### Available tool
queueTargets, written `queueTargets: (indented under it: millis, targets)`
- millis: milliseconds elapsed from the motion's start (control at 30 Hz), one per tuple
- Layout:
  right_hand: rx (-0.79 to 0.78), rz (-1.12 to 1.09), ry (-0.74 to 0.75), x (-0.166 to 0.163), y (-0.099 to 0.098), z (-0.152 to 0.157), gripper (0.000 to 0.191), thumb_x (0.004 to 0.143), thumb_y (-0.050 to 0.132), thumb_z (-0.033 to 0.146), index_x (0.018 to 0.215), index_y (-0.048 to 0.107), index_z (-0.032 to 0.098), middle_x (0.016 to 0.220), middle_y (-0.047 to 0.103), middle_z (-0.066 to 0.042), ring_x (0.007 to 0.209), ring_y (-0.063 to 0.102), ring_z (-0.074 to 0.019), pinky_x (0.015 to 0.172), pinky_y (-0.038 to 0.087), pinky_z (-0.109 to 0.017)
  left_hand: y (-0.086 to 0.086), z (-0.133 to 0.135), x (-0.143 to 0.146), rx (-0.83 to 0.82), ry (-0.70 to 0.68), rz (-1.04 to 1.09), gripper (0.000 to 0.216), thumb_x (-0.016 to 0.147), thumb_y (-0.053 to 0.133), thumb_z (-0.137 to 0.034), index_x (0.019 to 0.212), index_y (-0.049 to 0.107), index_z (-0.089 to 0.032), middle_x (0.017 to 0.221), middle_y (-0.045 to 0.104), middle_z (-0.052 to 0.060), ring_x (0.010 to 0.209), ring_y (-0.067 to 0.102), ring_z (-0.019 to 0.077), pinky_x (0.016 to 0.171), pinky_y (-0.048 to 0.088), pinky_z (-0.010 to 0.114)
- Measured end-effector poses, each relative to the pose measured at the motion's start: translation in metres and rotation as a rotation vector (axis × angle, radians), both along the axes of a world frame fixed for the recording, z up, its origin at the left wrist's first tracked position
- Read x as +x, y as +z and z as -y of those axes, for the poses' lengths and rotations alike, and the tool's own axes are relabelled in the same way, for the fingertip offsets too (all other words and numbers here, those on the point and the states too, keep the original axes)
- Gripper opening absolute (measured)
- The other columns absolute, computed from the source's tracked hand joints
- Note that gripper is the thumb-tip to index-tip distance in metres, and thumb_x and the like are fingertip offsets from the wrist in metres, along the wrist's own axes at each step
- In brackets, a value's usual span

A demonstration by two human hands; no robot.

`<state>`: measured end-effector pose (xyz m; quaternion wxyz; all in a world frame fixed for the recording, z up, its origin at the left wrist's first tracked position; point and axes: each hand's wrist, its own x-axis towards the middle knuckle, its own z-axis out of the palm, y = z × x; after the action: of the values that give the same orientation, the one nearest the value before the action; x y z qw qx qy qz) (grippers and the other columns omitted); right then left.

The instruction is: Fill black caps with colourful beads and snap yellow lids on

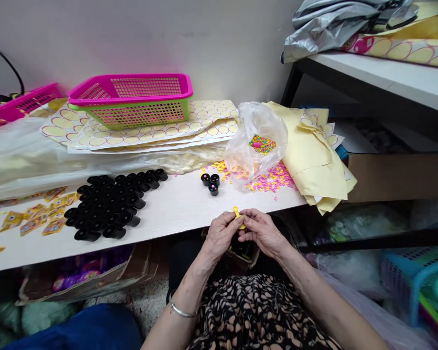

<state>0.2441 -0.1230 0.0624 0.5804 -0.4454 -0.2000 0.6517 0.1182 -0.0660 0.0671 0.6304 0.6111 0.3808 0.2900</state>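
Just past the table's front edge, my left hand (221, 234) and my right hand (262, 231) meet around a small yellow plastic piece (236, 210) with a round tip. Fingers of both hands pinch it, covering its lower part. Beyond them on the white table (175, 204) stand three small black cups (213, 188), with coloured beads visible in some. Behind these, a clear plastic bag (237, 146) holds many multicoloured beads (263, 145). Pink and yellow bits (273, 179) lie loose around the bag, beside yellow pieces (221, 167). A box with dark contents sits below my hands, partly hidden.
Many black cups (105, 204) stand grouped at the left, beside yellow printed packets (36, 218). A pink and green basket (131, 99) rests on printed sheets (211, 116) at the back. Folded yellow paper (314, 160) overhangs the table's right end. A shelf (387, 78) rises at right.
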Motion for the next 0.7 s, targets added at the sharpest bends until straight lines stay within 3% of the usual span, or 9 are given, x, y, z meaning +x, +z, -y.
queueTargets:
  millis: [167, 367, 500, 600, 700]
  targets:
    - [0.023, -0.041, 0.045, -0.002, 0.001, 0.007, 0.031, 0.069, 0.071, 0.037, 0.089, 0.061, 0.015, 0.081, 0.059, -0.001, 0.065, 0.059, -0.0091, 0.057, 0.055, -0.023, 0.001, 0.005, -0.006, 0.031, -0.036, 0.001, 0.024, 0.07, 0.065, -0.036, 0.085, 0.07, -0.018, 0.081, 0.059, 0.004, 0.08, 0.052, 0.0158, 0.073, 0.041, 0.024]
    - [0.006, 0.06, 0.125, -0.002, 0.007, 0.017, 0.034, 0.068, 0.071, 0.039, 0.091, 0.064, 0.014, 0.081, 0.063, -0.003, 0.065, 0.061, -0.0111, 0.056, 0.055, -0.023, 0.008, 0.011, -0.012, -0.143, -0.095, 0.027, 0.028, 0.056, 0.077, -0.029, 0.08, 0.069, -0.016, 0.074, 0.056, 0.001, 0.069, 0.052, 0.0128, 0.061, 0.042, 0.023]
    - [-0.057, 0.131, 0.057, -0.007, -0.002, 0.022, 0.034, 0.065, 0.072, 0.039, 0.084, 0.065, 0.011, 0.072, 0.062, -0.004, 0.058, 0.06, -0.0119, 0.048, 0.054, -0.023, 0.002, 0.018, -0.01, -0.225, -0.109, -0.005, 0.026, 0.056, 0.076, -0.03, 0.072, 0.067, -0.013, 0.064, 0.057, 0.001, 0.058, 0.05, 0.0115, 0.055, 0.04, 0.023]
    - [-0.107, 0.001, 0.005, -0.008, -0.012, 0.025, 0.029, 0.063, 0.075, 0.034, 0.075, 0.064, 0.011, 0.067, 0.059, -0.002, 0.055, 0.057, -0.0105, 0.047, 0.053, -0.023, -0.007, 0.019, -0.008, -0.089, -0.081, -0.116, 0.027, 0.06, 0.073, -0.037, 0.073, 0.07, -0.013, 0.062, 0.058, 0.001, 0.057, 0.049, 0.0119, 0.053, 0.037, 0.023]
    - [-0.082, -0.172, -0.032, -0.007, -0.013, 0.029, 0.024, 0.063, 0.075, 0.029, 0.074, 0.063, 0.012, 0.069, 0.058, 0.0, 0.058, 0.056, -0.0088, 0.053, 0.053, -0.022, -0.009, 0.02, -0.008, 0.085, -0.112, -0.159, 0.032, 0.059, 0.074, -0.04, 0.083, 0.072, -0.018, 0.072, 0.06, 0.002, 0.065, 0.051, 0.0135, 0.056, 0.037, 0.022]
